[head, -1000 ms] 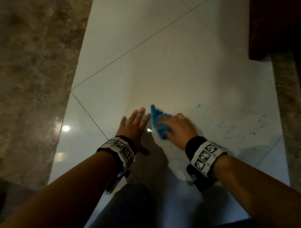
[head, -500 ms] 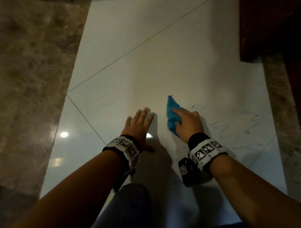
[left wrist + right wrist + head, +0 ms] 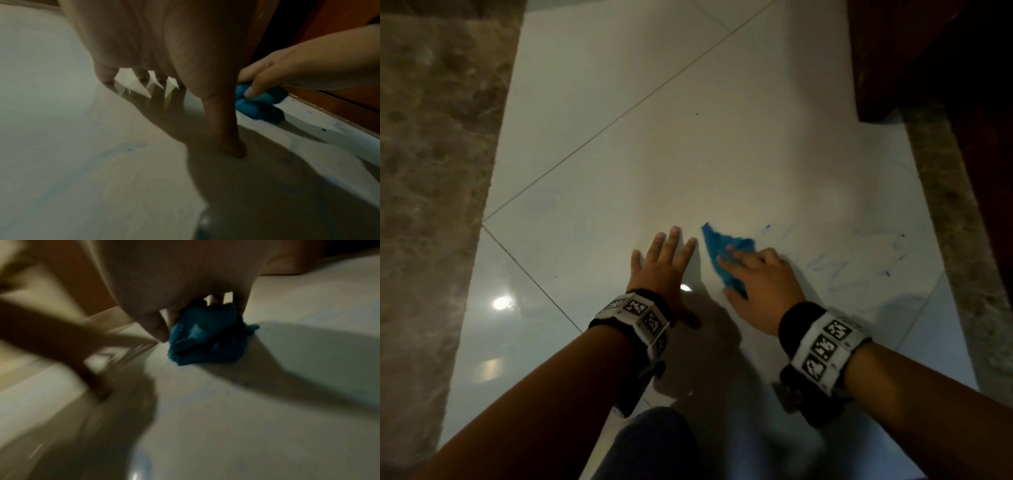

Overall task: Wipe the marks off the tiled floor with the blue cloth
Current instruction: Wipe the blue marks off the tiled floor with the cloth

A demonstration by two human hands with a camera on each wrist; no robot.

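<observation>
- Head view: the right hand (image 3: 760, 284) grips the bunched blue cloth (image 3: 722, 255), fingers curled over it, pressing it on the tiled floor (image 3: 619, 137).
- Left hand (image 3: 662, 267) lies flat, fingers spread, just beside the cloth.
- Blue marks (image 3: 839, 270) right of the cloth; illegible scribbles.
- Wristbands (image 3: 825, 347) bear black-and-white patterned tags, no readable text.

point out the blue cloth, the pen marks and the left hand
blue cloth (image 3: 714, 245): head view, on the bare far part beyond the fingers
pen marks (image 3: 839, 274): head view, on the blue scribble right of the cloth
left hand (image 3: 662, 265): head view, on the back of the hand
</observation>
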